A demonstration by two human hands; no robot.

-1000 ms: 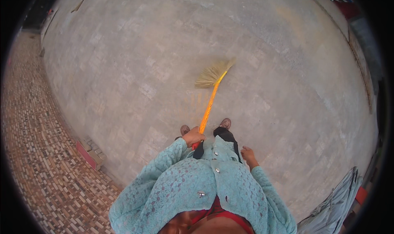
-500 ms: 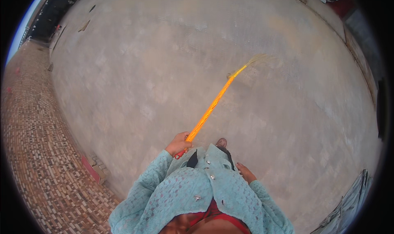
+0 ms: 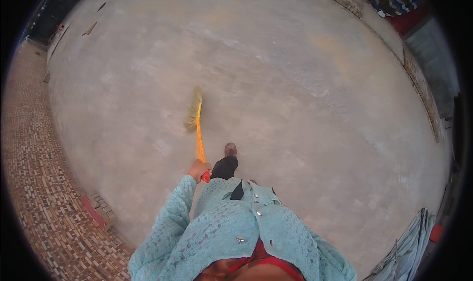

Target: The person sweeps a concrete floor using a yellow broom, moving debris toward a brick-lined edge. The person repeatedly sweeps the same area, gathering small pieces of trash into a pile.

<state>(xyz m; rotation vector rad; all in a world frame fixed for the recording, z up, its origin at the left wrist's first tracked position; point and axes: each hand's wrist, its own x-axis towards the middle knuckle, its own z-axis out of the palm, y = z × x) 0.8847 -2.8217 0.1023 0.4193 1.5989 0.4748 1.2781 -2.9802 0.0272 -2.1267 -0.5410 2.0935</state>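
Observation:
A broom [image 3: 199, 142] with an orange and yellow handle and pale, wispy bristles is in my left hand [image 3: 199, 169]. My fingers are wrapped round the handle just above its red end cap. From there the broom points away from me, its bristles spread sideways against the grey concrete floor [image 3: 295, 133]. My right hand does not show; that forearm is hidden beyond the light blue cardigan [image 3: 217, 231]. One brown shoe [image 3: 230, 150] and a dark trouser leg are stepping forward, right of the broom handle.
Brick-patterned paving [image 3: 39, 148] runs along the left. A red-sided block [image 3: 94, 212] stands at its edge. A low ledge [image 3: 421, 89] borders the far right. Grey sheeting [image 3: 406, 246] lies at lower right. Two small flat scraps lie at the far left.
The broom has swung from the far right to the left, and its bristles now lie nearer my foot. My left hand moved slightly left. My right hand has gone out of view.

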